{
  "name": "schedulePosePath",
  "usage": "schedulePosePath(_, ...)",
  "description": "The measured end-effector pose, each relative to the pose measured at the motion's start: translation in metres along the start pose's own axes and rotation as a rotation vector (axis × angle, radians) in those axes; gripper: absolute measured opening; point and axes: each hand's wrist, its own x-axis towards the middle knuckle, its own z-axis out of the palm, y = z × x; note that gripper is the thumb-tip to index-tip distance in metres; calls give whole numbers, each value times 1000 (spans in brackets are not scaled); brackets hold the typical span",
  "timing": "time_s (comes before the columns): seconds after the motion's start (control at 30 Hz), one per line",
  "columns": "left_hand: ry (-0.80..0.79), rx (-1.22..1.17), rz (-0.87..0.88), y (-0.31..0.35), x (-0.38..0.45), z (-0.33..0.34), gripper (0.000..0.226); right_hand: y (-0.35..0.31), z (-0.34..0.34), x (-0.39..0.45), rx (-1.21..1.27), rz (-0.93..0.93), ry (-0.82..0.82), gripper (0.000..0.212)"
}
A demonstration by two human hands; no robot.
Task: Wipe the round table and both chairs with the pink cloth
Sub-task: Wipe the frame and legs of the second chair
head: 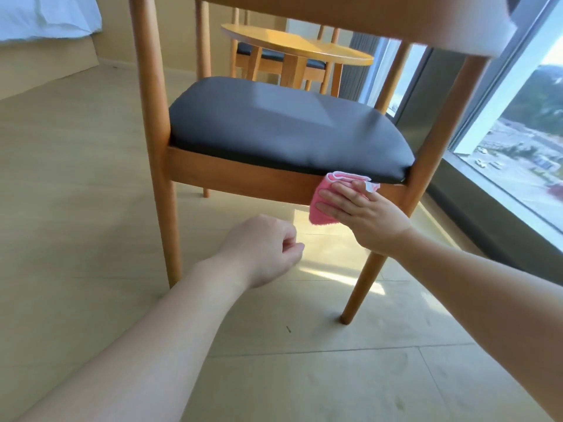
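A wooden chair (pixel 231 175) with a dark grey seat cushion (pixel 283 126) fills the middle of the head view, seen from low down. My right hand (pixel 362 211) lies flat with straight fingers on the folded pink cloth (pixel 320 208), pressing it against the wooden seat rail near the right rear leg. My left hand (pixel 268 248) hovers in front of the chair below the rail, fingers loosely curled, holding nothing. Beyond the seat stands the round wooden table (pixel 298 45), and behind it the second chair (pixel 274 56), mostly hidden.
A floor-to-ceiling window (pixel 511 141) runs along the right, close to the chair's right legs. A bed with white linen (pixel 45 16) is at the top left. Pale floor tiles (pixel 289 376) stretch in front of the chair and to its left.
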Motion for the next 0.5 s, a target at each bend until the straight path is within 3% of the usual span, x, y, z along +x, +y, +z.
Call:
schedulePosePath(0.27,-9,-9,35,23,15,31,43,36,22,-80,26,90,-23,58)
schedulePosePath(0.5,0,62,-5,10,5,18,42,33,24,-80,103,121,-15,79)
